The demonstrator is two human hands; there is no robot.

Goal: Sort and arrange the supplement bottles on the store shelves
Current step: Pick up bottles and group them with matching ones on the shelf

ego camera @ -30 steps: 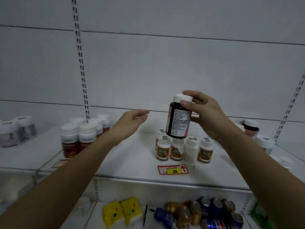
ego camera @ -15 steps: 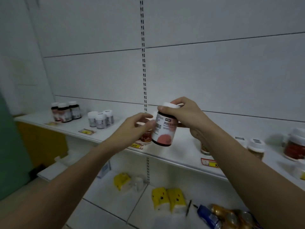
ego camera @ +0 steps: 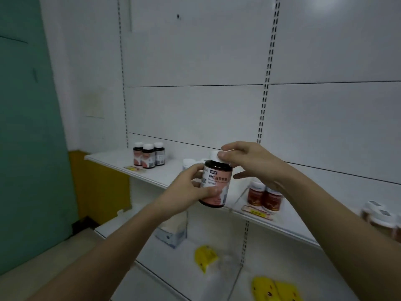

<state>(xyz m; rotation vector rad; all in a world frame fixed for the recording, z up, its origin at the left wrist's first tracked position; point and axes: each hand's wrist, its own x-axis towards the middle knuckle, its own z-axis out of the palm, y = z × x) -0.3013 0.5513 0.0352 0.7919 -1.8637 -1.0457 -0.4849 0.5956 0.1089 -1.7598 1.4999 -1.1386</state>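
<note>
With the bottle (ego camera: 214, 184) gripped by both hands (ego camera: 191, 190), it should be set upright beside the matching trio (ego camera: 149, 154) at ten o'clock.

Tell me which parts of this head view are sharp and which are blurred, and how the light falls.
Head view: dim, cool light, with a brighter patch at the upper right of the back panel; the held bottle, gripped by the left hand and right hand, is fairly sharp with a partly legible label; the yellow packets and far-right bottles are smeared.

A shop: slotted white shelving (ego camera: 152, 170), price tags (ego camera: 257, 212), rows of supplement bottles (ego camera: 148, 155)
</note>
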